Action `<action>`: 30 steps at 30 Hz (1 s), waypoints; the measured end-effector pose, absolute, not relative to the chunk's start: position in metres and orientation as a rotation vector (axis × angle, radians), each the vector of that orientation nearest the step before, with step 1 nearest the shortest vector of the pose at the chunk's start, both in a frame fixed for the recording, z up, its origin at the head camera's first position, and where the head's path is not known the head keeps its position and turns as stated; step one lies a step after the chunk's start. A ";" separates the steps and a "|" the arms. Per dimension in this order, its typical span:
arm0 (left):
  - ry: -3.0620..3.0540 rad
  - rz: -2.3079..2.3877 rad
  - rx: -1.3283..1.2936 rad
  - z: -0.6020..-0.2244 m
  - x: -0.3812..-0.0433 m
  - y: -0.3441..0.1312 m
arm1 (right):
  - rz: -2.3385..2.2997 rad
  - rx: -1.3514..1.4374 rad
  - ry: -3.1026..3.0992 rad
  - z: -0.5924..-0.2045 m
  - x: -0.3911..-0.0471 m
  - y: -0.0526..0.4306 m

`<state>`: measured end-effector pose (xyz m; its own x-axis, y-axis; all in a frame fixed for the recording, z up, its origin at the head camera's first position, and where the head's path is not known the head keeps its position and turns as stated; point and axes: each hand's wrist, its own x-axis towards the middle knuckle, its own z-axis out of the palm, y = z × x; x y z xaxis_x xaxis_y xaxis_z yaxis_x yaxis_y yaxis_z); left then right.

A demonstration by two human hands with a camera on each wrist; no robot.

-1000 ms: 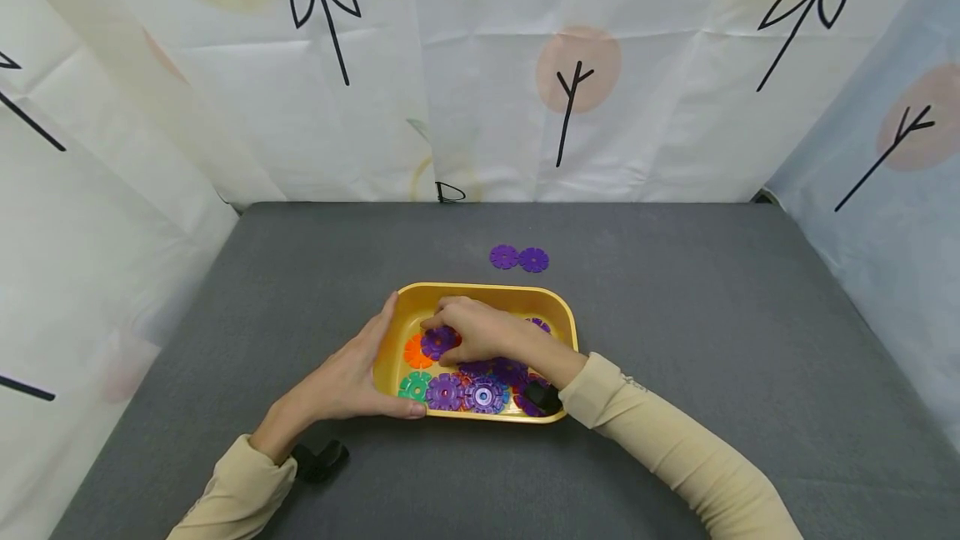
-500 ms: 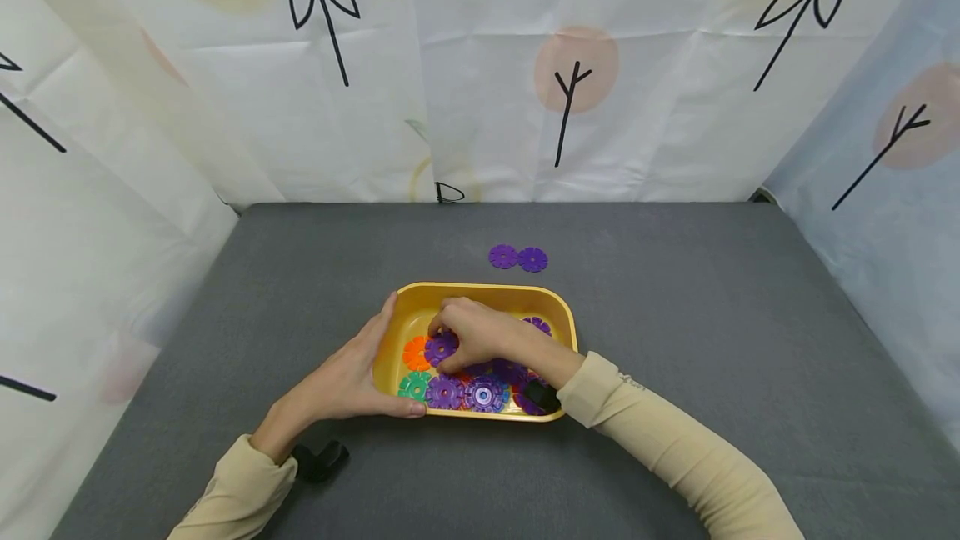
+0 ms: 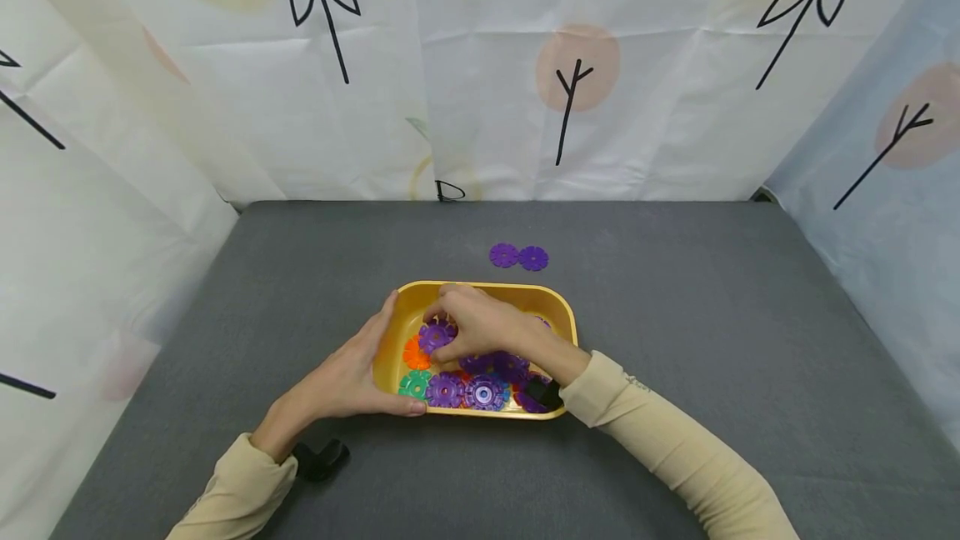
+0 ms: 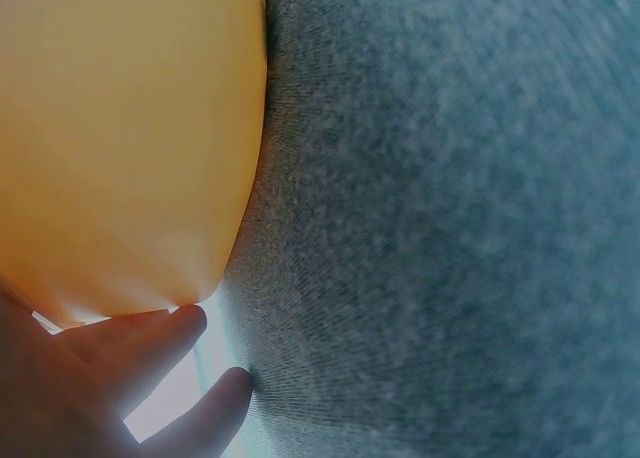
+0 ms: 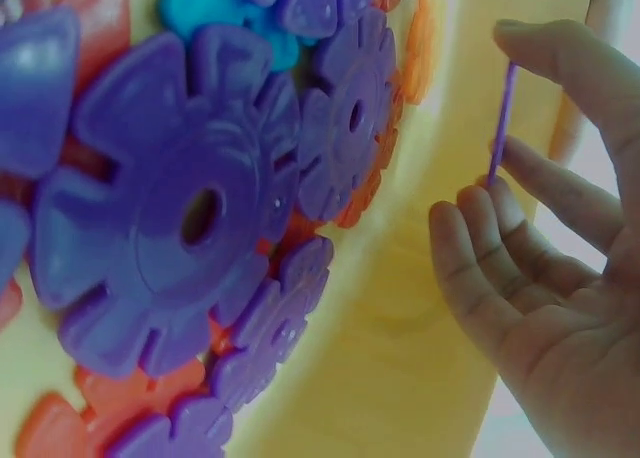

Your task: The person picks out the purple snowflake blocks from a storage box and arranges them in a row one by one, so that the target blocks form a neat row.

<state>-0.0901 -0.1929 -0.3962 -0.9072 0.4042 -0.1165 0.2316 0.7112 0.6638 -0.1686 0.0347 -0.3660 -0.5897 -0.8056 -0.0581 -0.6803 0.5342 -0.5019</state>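
My right hand (image 3: 480, 319) is inside the yellow tray (image 3: 558, 307), pinching a purple snowflake disc (image 3: 435, 337) between thumb and fingers. In the right wrist view that purple disc (image 5: 503, 118) shows edge-on, above the tray floor. My left hand (image 3: 348, 373) rests along the tray's left end, thumb at the near side and fingers reaching to the far left corner. Its fingers (image 4: 165, 353) touch the outer wall in the left wrist view. Below the pinched disc lie an orange disc (image 3: 415, 353), a green disc (image 3: 413, 384) and several purple discs (image 3: 446, 390).
Two purple discs (image 3: 518, 257) lie side by side on the grey table (image 3: 675, 315) behind the tray. Red and blue pieces show among the purple ones in the tray. A patterned white cloth (image 3: 487, 107) stands behind the table and along its sides.
The right hand has shifted slightly within the tray, toward its far side, with the purple disc now lifted and tilted in its fingers. The left hand and tray have stayed put.
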 end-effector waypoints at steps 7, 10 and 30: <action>2.657 1.002 0.501 -0.397 -0.091 -0.194 | -0.675 -1.189 2.540 -0.350 -0.170 0.042; 2.652 1.001 0.490 -0.396 -0.091 -0.193 | -0.727 -1.161 2.554 -0.344 -0.172 0.049; 2.675 1.008 0.471 -0.397 -0.090 -0.192 | -0.895 -0.853 2.817 -0.324 -0.214 0.131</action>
